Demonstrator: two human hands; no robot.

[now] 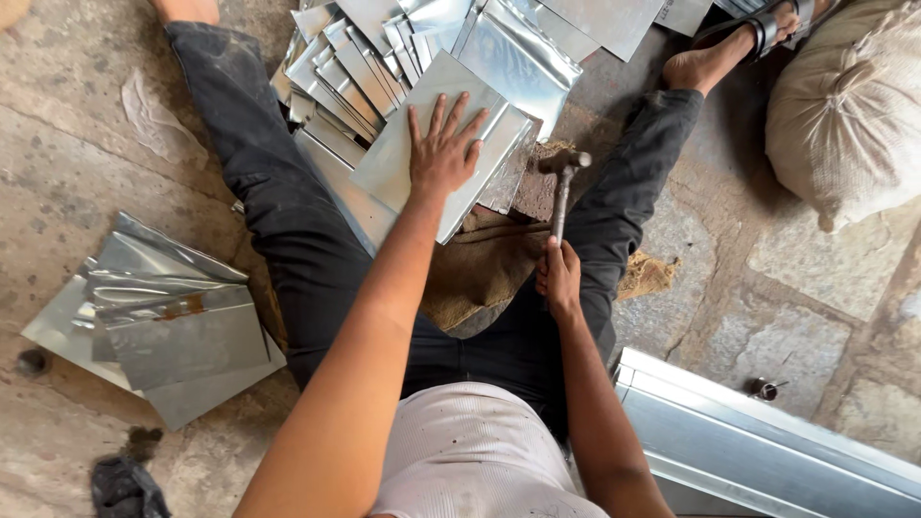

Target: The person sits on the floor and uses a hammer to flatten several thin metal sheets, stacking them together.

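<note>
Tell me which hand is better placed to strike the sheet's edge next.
Right, probably. The right hand already grips the hammer, its head poised beside the sheet near the stone block. The left hand lies flat on the sheet, pinning it.

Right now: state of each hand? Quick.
Left hand: open, palm flat on the top metal sheet, holding nothing.
Right hand: closed around the hammer handle.

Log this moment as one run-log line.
left hand: flat on metal sheet | right hand: grips hammer, head over block | stack of sheets beyond
</note>
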